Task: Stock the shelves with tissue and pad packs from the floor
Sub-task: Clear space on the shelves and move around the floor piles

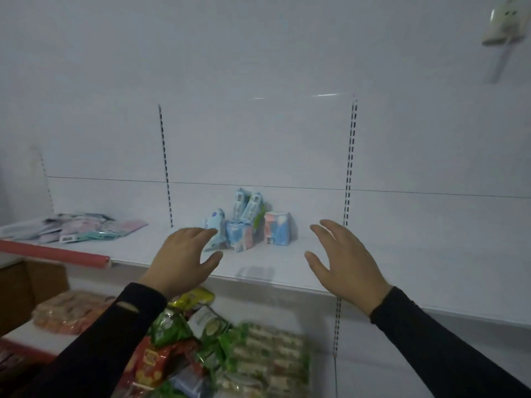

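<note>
A small cluster of tissue packs stands at the back of the white shelf [402, 254]. A pink-and-blue pack [277, 228] is on the right, a blue-and-pink pack [240, 235] in front, two tall blue packs [247, 206] lean behind, and a blue pack [214, 222] lies at the left. My left hand [184, 259] hovers over the shelf's front, fingers spread, just left of the cluster and holding nothing. My right hand [344, 262] hovers to the right of the packs, fingers spread and empty.
Flat pastel packs [86, 226] lie on the shelf's left section, behind a red edge strip [54, 254]. The lower shelf holds snack bags [178, 326] and wrapped packs [267, 357]. A cardboard box [28, 285] sits at the left. Slotted uprights [349, 168] divide the back wall.
</note>
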A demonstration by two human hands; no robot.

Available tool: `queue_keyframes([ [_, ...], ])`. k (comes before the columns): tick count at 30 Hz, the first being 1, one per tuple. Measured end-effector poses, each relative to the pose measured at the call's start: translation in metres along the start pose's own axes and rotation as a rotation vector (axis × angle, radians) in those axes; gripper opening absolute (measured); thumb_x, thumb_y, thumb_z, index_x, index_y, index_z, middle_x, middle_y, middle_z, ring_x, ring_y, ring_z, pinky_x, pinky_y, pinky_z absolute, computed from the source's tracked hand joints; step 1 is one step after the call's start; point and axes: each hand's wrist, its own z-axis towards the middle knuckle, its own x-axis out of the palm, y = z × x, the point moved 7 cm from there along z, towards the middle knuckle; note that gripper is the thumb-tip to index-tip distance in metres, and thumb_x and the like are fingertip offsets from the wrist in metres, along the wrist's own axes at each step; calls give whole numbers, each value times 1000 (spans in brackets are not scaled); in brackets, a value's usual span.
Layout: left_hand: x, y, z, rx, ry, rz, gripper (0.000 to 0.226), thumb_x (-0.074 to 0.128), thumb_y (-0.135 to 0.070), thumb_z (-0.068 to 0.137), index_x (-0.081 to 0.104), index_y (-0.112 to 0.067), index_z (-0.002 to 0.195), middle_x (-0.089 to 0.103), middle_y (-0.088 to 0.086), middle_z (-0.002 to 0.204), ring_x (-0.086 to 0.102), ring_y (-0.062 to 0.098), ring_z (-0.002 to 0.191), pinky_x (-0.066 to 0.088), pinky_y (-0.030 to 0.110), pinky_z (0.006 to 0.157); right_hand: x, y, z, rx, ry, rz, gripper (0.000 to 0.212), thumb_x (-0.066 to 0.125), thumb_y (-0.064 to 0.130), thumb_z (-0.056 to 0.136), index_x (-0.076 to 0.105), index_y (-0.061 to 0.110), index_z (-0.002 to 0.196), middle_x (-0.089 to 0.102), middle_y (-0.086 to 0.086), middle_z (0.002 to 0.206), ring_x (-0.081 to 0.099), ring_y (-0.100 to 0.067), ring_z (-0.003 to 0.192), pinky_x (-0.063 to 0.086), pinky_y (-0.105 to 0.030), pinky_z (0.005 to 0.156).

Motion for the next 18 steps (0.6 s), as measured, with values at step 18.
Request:
queue_keyframes([
  [18,157,115,139,-359,250,92,59,46,-56,90,40,-20,137,53,6,125,51,26,114,42,33,92,209,-19,232,-149,296,106,97,58,68,77,13,24,151,8,-12,158,13,-28,144,19,-39,116],
])
